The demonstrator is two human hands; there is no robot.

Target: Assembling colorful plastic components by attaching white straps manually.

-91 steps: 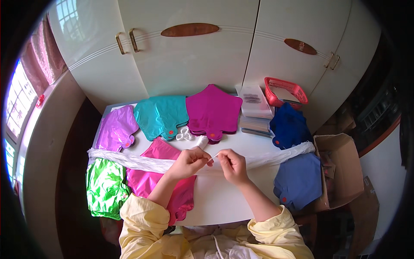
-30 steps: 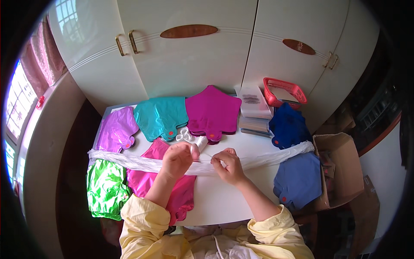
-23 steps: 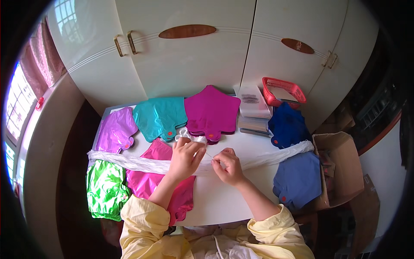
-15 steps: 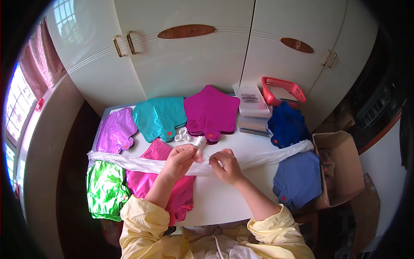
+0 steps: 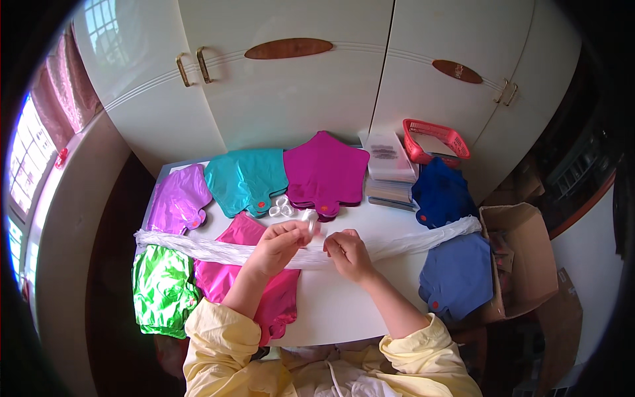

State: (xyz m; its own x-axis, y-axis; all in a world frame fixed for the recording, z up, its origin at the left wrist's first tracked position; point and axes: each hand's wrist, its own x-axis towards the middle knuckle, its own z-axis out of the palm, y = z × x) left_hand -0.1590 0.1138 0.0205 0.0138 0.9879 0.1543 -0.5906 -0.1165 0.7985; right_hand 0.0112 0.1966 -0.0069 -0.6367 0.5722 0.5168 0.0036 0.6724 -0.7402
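Note:
Over the middle of the table, my left hand point(image 5: 279, 246) is closed in a pinch around a small white coil of ribbon point(image 5: 309, 216), which pokes out above its fingertips. Just to the right, my right hand point(image 5: 348, 254) has its fingers pressed together; whatever lies between them is too small to make out. Beneath both hands a long bundle of white strands point(image 5: 423, 245) stretches across the table. Several more small white coils point(image 5: 281, 208) lie just beyond my left hand. A hot pink foil balloon stack point(image 5: 278, 298), flat, sits under my left forearm and the bundle.
Flat foil balloons surround the work: lilac point(image 5: 175, 198), teal point(image 5: 245, 178), magenta point(image 5: 325, 169), dark blue point(image 5: 442, 192), slate blue point(image 5: 456, 274) and green point(image 5: 162, 291). Behind are stacked clear packets point(image 5: 387, 162) and a red basket point(image 5: 456, 140). A cardboard box point(image 5: 532, 258) stands right.
My left hand has shifted slightly right, and the white coil in it has turned a little. My right hand stays pinched in nearly the same place.

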